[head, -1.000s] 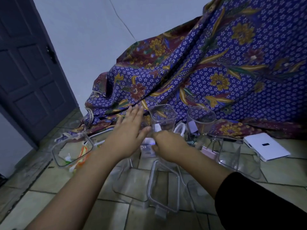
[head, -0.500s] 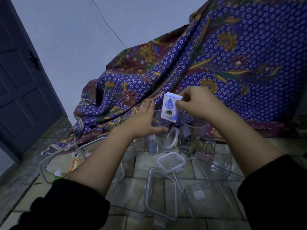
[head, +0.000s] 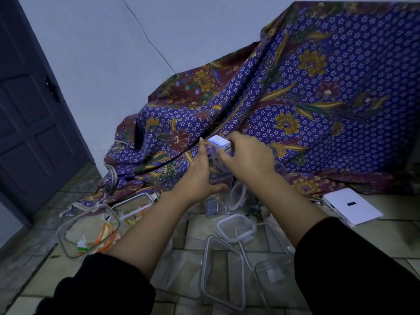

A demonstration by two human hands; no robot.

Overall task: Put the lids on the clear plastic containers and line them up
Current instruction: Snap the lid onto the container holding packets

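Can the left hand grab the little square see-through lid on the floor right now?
Probably yes: the open left hand holds nothing, and the small square clear lid lies uncovered on the tiled floor, below and to its right.

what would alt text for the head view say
The right hand holds a small white box up in front of a patterned cloth, with the left hand open beside it. Clear containers and lids lie scattered on the tiled floor below.
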